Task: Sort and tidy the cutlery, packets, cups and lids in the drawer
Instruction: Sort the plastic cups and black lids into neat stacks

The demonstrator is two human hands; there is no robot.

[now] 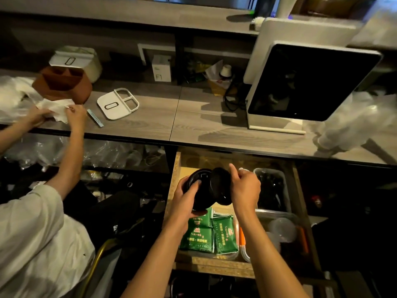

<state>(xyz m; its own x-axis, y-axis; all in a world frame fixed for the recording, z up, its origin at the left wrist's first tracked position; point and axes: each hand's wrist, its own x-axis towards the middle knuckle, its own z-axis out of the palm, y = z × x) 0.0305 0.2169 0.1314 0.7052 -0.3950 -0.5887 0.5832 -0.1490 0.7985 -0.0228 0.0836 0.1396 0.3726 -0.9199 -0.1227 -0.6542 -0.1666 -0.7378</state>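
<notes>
A: From the head camera, how far along does the sorting look?

B: Midway, I'd judge. The left hand (189, 195) curls around a stack of black lids (200, 190), thumb across the top. The right hand (245, 188) pinches a single black lid (221, 186), tilted on edge and touching the stack's right side. Both are held above the open drawer (176, 168).

A: So the lids are still being gathered?

B: It seems so. None of the black lids are set down yet; they're all in the grip.

A: What looks finished?

B: Directly under the held stack, toward the person, green packets (207, 233) lie side by side in a clear tray. Just right of the right hand, a clear tub (271, 188) holds dark items, probably cutlery, though it's too dim to be sure. Below that hand, another clear container holds translucent cups or lids (281, 230).

A: What's left?

B: Placing the black lids. The bare drawer floor behind the hands looks like the open spot. An orange item lies beside the packets, possibly unsorted.
</notes>
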